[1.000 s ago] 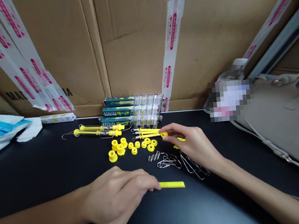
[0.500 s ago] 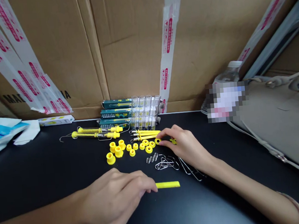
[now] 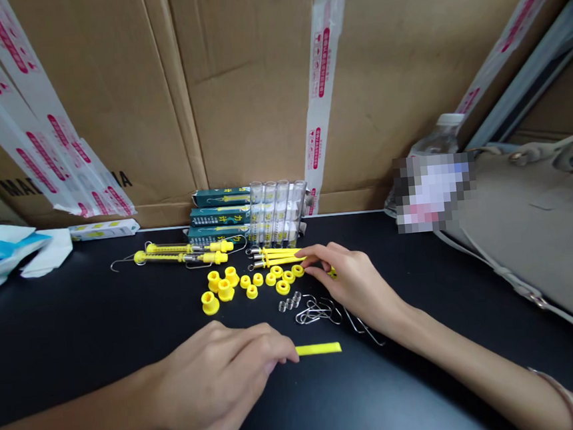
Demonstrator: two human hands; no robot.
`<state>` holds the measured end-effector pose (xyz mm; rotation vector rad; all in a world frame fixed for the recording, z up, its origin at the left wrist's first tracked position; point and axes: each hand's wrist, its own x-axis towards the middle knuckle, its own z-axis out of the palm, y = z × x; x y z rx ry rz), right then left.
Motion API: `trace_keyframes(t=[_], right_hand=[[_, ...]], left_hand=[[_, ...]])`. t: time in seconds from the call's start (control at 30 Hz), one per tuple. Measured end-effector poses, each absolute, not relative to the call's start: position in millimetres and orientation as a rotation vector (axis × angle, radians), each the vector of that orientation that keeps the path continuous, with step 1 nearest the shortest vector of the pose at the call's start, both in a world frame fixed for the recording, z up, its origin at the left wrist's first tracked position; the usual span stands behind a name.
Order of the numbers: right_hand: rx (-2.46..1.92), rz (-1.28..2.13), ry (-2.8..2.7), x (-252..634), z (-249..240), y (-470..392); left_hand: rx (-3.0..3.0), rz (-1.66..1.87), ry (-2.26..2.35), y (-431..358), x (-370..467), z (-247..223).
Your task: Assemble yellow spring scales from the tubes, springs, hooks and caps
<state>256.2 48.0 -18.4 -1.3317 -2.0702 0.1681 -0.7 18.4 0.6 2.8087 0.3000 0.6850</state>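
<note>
My left hand [image 3: 225, 381] pinches a flat yellow plastic strip [image 3: 319, 348], whose free end points right above the table. My right hand [image 3: 352, 279] is at the parts, thumb and forefinger slightly apart beside a yellow ring [image 3: 298, 271] lying on the table. More small yellow rings [image 3: 283, 287] and flanged yellow caps [image 3: 210, 303] lie left of it. Yellow rods with metal ends [image 3: 275, 256] reach under its fingertips. Small coil springs [image 3: 289, 304] and bent wire hooks [image 3: 316, 311] lie nearer me. Part of the hooks is hidden by my right hand.
Assembled yellow spring scales [image 3: 184, 254] lie at the back left. Clear tubes [image 3: 270, 210] lean on stacked green boxes [image 3: 219, 216]. A bottle [image 3: 434, 185] and a grey bag [image 3: 539, 233] stand right; a cardboard box [image 3: 256, 97] rises behind.
The yellow ring at my right fingertips now lies flatter and slightly apart from them, and the forefinger has lifted a little. My left hand still holds the strip. The view has shifted slightly.
</note>
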Motion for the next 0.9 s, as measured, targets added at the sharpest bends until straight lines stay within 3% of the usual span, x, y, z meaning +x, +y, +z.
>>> trace_keyframes(t=[0.33, 0.6, 0.9], right_hand=[[-1.366, 0.143, -2.057, 255.3, -14.0, 46.6], [-1.307, 0.169, -2.046, 254.3, -12.3, 44.4], [-0.787, 0.307, -2.33, 239.5, 9.6, 11.3]], left_hand=[[2.822, 0.628, 0.368, 17.6, -0.8, 0.5], [2.839, 0.775, 0.498, 14.2, 1.6, -1.2], [2.833, 0.918, 0.593, 16.6, 1.8, -12.7]])
